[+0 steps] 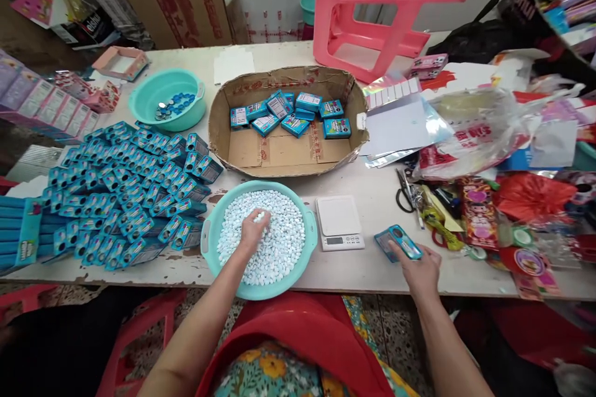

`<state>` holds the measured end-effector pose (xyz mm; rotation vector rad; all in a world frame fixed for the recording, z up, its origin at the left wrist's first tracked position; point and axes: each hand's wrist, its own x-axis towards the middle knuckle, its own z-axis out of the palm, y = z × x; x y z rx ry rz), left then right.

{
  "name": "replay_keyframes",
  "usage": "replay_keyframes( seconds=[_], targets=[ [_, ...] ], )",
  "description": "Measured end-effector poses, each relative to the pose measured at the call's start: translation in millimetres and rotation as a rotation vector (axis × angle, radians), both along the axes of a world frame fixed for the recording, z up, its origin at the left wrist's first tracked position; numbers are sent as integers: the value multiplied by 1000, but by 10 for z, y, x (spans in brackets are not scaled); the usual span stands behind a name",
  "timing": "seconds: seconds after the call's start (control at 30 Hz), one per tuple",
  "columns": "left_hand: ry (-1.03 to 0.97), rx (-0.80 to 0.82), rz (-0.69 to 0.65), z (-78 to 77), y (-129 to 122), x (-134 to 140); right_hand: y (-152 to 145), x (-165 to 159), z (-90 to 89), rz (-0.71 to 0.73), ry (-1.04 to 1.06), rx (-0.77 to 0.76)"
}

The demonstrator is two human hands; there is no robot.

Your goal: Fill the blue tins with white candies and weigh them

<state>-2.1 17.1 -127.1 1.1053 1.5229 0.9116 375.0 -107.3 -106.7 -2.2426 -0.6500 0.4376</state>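
Observation:
My left hand (252, 232) is down in a turquoise basin (208, 232) filled with small white candies (284, 242). Its fingers are closed around a few of them, and some white pieces show at the fingertips. My right hand (421, 268) grips a small blue candy box (399, 242) with a round window, holding it low over the table's front right. Between the basin and the right hand sits a white digital scale (339, 217), with no item on its plate.
A cut-down cardboard box (293, 164) behind the basin contains several blue boxes. Many more blue boxes (121, 192) are piled at left. A turquoise bowl (198, 113) holds blue discs. A pink stool (326, 18), scissors (404, 192) and plastic bags (470, 136) crowd the back and right.

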Motion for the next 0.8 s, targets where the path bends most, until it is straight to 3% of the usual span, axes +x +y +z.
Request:
replay_keyframes(
  seconds=[0.07, 0.17, 0.23, 0.37, 0.5, 0.6, 0.8],
  targets=[
    [-280, -71, 57, 135, -80, -54, 58, -186, 231, 66, -41, 5],
    [-828, -222, 169, 260, -128, -99, 204, -688, 609, 272, 54, 149],
    [-999, -352, 262, 275, -105, -93, 306, -1090, 782, 459, 120, 195],
    [-1095, -486, 329, 375, -36, -61, 431, -1741, 831, 798, 254, 162],
    [-1107, -318, 241, 761, -72, -29, 486, -2067, 691, 972, 101, 218],
    [-1069, -154, 269, 998, -124, 29, 534, -2206, 615, 1058, -13, 239],
    [-1011, -16, 336, 1029, -156, 71, 614, -2333, 604, 1111, -123, 256]
  ],
)
